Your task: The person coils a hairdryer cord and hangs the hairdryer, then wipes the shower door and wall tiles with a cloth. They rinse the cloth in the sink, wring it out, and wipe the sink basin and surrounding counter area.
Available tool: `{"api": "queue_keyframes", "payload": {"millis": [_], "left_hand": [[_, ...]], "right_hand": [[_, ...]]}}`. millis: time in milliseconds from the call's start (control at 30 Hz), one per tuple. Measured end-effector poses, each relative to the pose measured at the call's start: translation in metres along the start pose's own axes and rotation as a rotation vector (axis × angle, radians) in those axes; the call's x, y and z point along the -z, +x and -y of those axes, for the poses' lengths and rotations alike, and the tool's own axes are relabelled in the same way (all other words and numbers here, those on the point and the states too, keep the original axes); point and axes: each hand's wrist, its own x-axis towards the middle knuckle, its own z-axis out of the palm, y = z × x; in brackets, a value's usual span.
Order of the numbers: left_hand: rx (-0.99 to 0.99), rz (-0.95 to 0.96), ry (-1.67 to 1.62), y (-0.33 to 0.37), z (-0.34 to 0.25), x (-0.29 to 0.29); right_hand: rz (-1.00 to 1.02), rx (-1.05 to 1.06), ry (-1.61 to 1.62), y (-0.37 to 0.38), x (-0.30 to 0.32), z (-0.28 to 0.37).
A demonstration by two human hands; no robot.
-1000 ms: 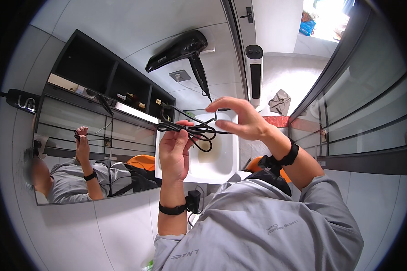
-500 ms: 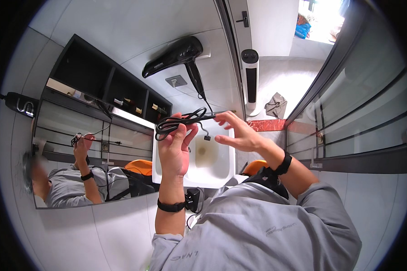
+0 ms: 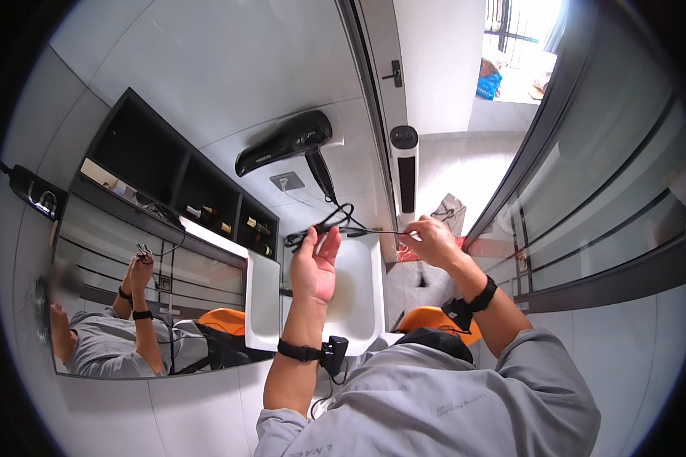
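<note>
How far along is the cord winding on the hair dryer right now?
Partly done, it seems. A few loops of the black cord already sit bunched at the left hand. In hand: the right hand pulls a straight stretch taut. Left: that stretch remains unwound, and the hair dryer hangs on the wall.

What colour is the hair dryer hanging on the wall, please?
Black; the hair dryer shows best in the head view.

Hair dryer (image 3: 286,145) mounted on wall above and beyond fingertips of left hand (image 3: 315,266); its cord (image 3: 335,221) running down to those fingers, stretched rightward to fingers of right hand (image 3: 433,242). Sink (image 3: 358,293) beneath both hands. Mirror (image 3: 141,297) left of left hand. Shelf niche (image 3: 175,183) above mirror.
</note>
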Motion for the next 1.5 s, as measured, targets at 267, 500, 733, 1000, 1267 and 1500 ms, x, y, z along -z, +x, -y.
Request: {"api": "queue_keyframes", "payload": {"millis": [267, 500, 733, 1000, 1267, 1500], "left_hand": [[0.167, 0.062, -0.141, -0.002, 0.057, -0.015], [0.45, 0.013, 0.071, 0.006, 0.119, 0.026], [0.686, 0.208, 0.479, -0.011, 0.113, 0.07], [0.426, -0.105, 0.267, -0.058, 0.025, 0.193], [0.308, -0.589, 0.176, -0.161, 0.006, 0.309], [0.364, -0.694, 0.121, -0.196, 0.042, 0.345]], "right_hand": [[0.003, -0.373, 0.752, 0.044, 0.024, -0.086], [-0.606, -0.358, 1.866, 0.128, 0.054, -0.091], [-0.255, 0.143, 1.23, 0.169, 0.051, 0.006], [-0.405, 0.226, 0.779, 0.223, -0.007, 0.029], [-0.471, 0.125, 0.66, 0.249, -0.034, 0.027], [-0.513, 0.212, 0.411, 0.244, -0.038, 0.038]]}}
